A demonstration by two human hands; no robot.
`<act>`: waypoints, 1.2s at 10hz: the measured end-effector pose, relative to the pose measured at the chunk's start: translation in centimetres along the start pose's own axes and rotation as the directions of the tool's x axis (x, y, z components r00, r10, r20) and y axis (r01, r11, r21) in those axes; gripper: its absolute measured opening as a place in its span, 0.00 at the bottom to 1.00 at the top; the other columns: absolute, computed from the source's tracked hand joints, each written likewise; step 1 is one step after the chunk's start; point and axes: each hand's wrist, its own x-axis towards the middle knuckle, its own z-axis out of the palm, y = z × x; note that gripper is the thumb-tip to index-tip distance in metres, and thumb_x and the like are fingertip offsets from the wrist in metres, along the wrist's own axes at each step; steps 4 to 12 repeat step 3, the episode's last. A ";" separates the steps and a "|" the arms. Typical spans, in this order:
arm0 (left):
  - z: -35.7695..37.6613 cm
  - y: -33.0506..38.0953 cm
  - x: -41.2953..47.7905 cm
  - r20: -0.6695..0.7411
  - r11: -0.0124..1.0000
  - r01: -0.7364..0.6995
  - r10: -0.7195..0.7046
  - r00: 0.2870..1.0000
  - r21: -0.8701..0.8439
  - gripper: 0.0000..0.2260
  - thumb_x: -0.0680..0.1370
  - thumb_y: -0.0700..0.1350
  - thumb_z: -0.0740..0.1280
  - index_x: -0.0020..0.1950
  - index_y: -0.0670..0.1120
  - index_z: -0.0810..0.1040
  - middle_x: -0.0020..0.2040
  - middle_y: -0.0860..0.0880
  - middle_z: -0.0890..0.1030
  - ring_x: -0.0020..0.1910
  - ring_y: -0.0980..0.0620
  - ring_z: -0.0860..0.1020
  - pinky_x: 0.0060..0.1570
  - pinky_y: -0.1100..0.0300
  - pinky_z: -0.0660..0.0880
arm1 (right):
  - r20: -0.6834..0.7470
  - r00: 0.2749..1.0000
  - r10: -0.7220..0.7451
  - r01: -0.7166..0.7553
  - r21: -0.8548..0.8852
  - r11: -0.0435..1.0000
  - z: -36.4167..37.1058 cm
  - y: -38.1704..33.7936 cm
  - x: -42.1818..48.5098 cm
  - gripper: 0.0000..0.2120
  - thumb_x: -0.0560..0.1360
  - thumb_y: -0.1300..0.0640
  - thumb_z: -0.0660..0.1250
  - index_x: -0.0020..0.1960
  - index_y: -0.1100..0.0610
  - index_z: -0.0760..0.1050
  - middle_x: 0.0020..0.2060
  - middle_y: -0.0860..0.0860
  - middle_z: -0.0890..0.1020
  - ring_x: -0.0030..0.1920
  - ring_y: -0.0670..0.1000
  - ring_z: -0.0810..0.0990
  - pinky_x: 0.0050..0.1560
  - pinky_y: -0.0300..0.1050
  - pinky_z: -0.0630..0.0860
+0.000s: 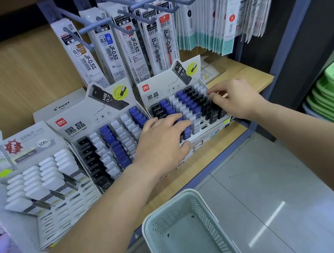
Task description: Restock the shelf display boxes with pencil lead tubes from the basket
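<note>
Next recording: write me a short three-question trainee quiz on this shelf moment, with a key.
1. True or false: the left hand and the right hand are both at the right display box.
2. Which colours are the tubes in that box?
3. The visible part of the pale basket holds: A) blue tubes B) no tubes C) pens.
Key: 1 true; 2 black, blue and white; 3 B.
</note>
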 end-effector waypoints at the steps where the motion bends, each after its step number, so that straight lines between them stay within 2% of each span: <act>1: -0.1 0.0 0.1 0.015 1.000 0.003 -0.003 1.000 -0.005 0.23 0.81 0.56 0.61 0.77 0.60 0.65 0.79 0.58 0.62 0.75 0.53 0.63 0.76 0.55 0.47 | 0.020 1.000 0.023 -0.023 -0.003 1.000 0.3 0.3 -0.4 0.16 0.82 0.51 0.60 0.64 0.55 0.80 0.60 0.52 0.82 0.59 0.53 0.78 0.61 0.49 0.74; 2: -0.2 0.1 0.1 0.017 1.000 -0.008 0.008 1.000 -0.006 0.23 0.82 0.56 0.60 0.77 0.59 0.64 0.79 0.57 0.61 0.76 0.52 0.62 0.77 0.55 0.46 | 0.024 0.999 0.036 -0.035 -0.027 0.999 0.8 0.3 -1.0 0.19 0.82 0.46 0.58 0.67 0.53 0.77 0.62 0.50 0.77 0.62 0.53 0.75 0.62 0.52 0.73; 3: -0.7 0.1 -0.3 0.033 0.998 0.032 -0.030 0.999 -0.050 0.25 0.82 0.55 0.61 0.79 0.56 0.63 0.79 0.55 0.62 0.77 0.51 0.60 0.77 0.55 0.50 | -0.020 0.998 0.062 -0.064 -0.130 0.989 0.7 -0.5 -1.4 0.21 0.82 0.44 0.58 0.70 0.52 0.74 0.66 0.50 0.73 0.67 0.54 0.70 0.63 0.52 0.72; 12: -0.7 0.1 -0.3 0.033 0.998 0.032 -0.030 0.999 -0.050 0.25 0.82 0.55 0.61 0.79 0.56 0.63 0.79 0.55 0.62 0.77 0.51 0.60 0.77 0.55 0.50 | -0.020 0.998 0.062 -0.064 -0.130 0.989 0.7 -0.5 -1.4 0.21 0.82 0.44 0.58 0.70 0.52 0.74 0.66 0.50 0.73 0.67 0.54 0.70 0.63 0.52 0.72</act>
